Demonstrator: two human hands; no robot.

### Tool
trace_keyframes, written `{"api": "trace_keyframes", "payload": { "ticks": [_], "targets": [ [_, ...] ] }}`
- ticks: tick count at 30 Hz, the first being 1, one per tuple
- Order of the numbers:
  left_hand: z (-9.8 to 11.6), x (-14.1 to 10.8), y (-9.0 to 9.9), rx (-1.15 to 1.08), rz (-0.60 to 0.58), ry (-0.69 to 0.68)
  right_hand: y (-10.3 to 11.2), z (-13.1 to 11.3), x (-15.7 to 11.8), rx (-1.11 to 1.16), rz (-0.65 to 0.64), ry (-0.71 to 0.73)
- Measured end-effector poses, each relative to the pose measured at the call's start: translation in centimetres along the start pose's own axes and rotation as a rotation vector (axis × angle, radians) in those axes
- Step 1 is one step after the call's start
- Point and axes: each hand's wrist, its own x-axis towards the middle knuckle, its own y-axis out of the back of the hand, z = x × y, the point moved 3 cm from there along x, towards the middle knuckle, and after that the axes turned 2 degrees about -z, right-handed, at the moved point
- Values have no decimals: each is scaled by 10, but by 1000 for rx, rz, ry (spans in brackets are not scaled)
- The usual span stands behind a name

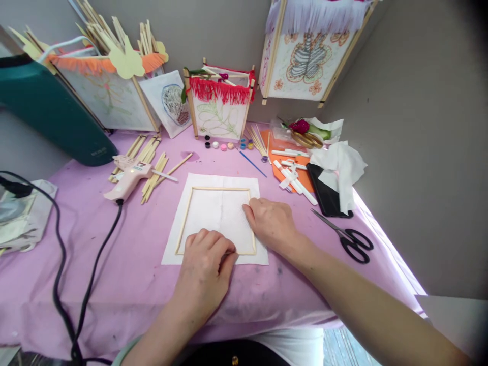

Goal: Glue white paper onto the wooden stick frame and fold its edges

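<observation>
A thin wooden stick frame, four-sided, lies on a white paper sheet on the table. My left hand is at the near side of the frame, its thumb and fingers closed on the near stick. At the right side my right hand has its fingers curled and closed over the right stick, hiding the middle of it. Paper sticks out past the frame on every side.
A pink glue gun with a cord rests left among wooden sticks. Black scissors and a dark phone-like slab lie right. Small paint pots, a paintbrush and a red-fringed lantern stand behind the sheet.
</observation>
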Motion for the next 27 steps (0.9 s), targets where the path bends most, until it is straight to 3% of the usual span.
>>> {"api": "trace_keyframes", "payload": {
  "ticks": [16,27],
  "targets": [
    [4,-1,0,3,-28,96,-5,1,0,-54,151,21],
    [3,-1,-2,-28,8,77,-1,0,1,-35,95,-2]
  ]
}}
